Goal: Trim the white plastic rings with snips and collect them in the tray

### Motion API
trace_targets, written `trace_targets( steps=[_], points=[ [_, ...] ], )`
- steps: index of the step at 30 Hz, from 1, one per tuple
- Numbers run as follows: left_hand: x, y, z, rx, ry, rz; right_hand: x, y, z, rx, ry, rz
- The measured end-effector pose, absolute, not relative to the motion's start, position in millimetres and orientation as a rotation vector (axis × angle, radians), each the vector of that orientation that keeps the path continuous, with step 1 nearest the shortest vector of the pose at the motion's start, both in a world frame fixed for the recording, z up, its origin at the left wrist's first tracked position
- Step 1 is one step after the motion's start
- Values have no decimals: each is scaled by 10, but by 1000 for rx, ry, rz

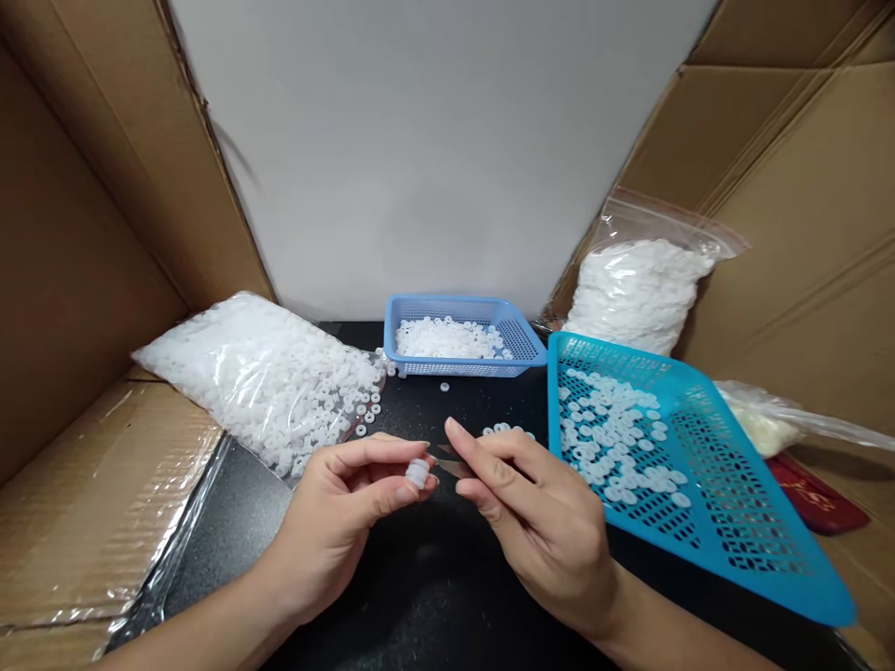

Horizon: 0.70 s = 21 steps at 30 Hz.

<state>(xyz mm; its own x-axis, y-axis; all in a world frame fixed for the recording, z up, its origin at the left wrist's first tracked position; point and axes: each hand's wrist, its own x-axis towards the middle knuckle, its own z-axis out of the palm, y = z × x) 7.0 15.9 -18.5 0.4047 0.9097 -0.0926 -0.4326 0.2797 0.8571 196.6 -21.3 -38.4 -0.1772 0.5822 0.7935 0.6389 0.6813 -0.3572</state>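
Note:
My left hand (364, 503) pinches a short stack of white plastic rings (418, 473) between thumb and fingertips. Facing it, my right hand (538, 513) has its fingers closed on a thin, pointed, blade-like piece (448, 462), whose tip reaches toward the stack; the rest is hidden in the fingers. Behind my right hand, several loose white rings (500, 429) lie on the black table, partly covered by it. To the right, a turquoise basket (769, 568) holds many scattered rings (615, 438).
A clear bag of white rings (258, 373) slumps open at the left, some spilled beside it. A blue basket (465, 363) of white pieces stands at the back. Another filled bag (636, 289), a small bag (762, 419) and a red item (815, 499) sit right. Cardboard walls (90, 186) flank the table.

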Motion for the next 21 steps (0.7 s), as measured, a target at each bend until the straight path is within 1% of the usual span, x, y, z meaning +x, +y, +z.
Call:
trace_targets(
  steps=[5,15,21],
  points=[
    [84,149,-182,862,705,1020,1970,-231,-361,-968,-1914,-197],
    [82,154,-216,965,737,1006,1982,-231,-339,-985,-1998,-288],
    [50,136,-245,956,723,986,1995,-250,-319,-991,-2037,-286]
  ],
)
